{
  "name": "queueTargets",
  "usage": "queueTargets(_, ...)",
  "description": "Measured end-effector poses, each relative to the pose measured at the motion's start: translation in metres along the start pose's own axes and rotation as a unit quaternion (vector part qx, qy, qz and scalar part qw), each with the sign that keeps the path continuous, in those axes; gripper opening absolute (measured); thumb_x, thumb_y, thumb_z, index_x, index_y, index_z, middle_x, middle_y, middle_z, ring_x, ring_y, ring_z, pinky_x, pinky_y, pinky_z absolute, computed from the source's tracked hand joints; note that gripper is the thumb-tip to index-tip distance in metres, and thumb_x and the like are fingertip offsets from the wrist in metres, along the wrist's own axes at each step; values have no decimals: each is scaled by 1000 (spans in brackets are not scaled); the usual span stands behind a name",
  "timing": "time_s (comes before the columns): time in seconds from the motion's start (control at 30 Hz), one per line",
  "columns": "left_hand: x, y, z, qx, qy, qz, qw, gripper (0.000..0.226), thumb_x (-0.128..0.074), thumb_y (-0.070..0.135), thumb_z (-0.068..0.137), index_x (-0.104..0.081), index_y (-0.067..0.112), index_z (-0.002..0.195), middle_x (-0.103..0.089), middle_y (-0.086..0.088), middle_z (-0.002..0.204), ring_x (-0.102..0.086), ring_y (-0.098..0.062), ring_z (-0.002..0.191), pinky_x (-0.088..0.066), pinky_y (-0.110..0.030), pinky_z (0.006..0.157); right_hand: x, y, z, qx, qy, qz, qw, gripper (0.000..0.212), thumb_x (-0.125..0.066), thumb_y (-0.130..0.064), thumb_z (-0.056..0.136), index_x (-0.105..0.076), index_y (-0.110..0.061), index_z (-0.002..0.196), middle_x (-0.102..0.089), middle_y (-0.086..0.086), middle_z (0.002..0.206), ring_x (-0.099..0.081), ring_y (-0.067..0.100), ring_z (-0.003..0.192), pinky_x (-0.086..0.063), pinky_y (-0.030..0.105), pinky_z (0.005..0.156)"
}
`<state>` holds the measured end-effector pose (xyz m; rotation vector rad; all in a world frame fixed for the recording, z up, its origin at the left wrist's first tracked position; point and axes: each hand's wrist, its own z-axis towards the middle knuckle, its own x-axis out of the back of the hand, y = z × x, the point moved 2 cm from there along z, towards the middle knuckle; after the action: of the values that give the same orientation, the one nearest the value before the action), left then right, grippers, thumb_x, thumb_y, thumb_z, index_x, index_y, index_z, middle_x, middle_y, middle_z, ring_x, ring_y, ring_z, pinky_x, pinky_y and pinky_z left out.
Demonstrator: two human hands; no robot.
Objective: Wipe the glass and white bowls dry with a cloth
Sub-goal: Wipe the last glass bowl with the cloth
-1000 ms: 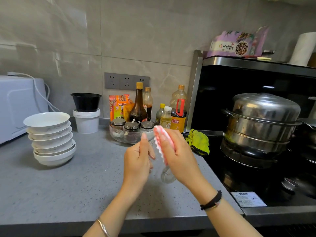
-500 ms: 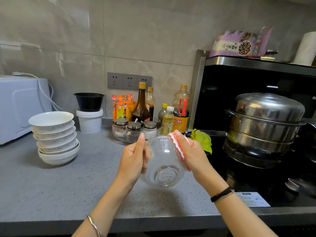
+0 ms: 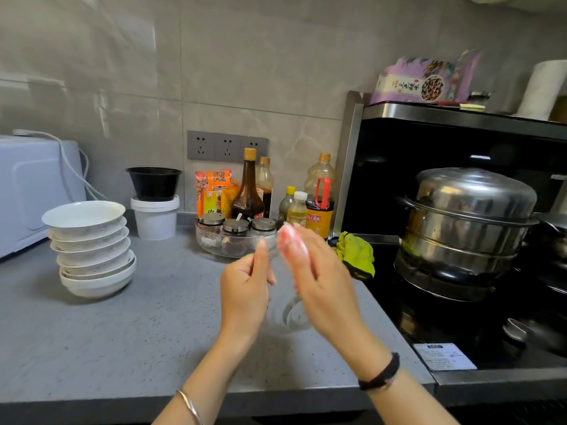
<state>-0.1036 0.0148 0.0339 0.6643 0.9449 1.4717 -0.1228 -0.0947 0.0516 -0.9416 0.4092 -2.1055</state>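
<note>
Half a second ago the glass bowl (image 3: 294,314) faced the camera with its base in plain sight and the cloth (image 3: 290,243) sat on its right rim. Now the bowl is turned nearly edge-on between the hands, held above the table (image 3: 122,332), and only its blurred base shows below them. The left hand (image 3: 245,289) grips the bowl's near side, fingers curled and thumb up. The right hand (image 3: 319,280) has swept the pink-and-white cloth up to the top of the rim and holds it there against the glass, though motion blur hides how its fingers lie. This looks like one stroke of a rotating wipe, so the glass bowl is probably still being dried. The white bowls (image 3: 89,246) stand stacked well apart on the left, untouched and likely next.
</note>
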Motion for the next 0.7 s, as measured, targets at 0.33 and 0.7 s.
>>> queueTargets(0.33, 5, 7, 2, 20, 53, -37, 998, 59, -38, 42, 98, -42, 12, 48, -37, 2, 41, -35, -10, 41, -34, -19, 42, 9, 20, 9, -110, 3, 177, 978, 28, -26, -59, 98, -41, -61, 122, -49, -42, 118, -45, -15, 119, -39, 33, 109)
queueTargets(0.7, 0, 3, 3, 42, 47, -21, 998, 58, -39, 41, 98, -42, 14, 47, -37, 5, 39, -36, -5, 38, -32, -17, 40, 3, 7, 2, 14, 5, 41, 999, 32, -34, -52, 99, -43, -54, 129, -43, -25, 141, -30, -4, 136, -28, 27, 112)
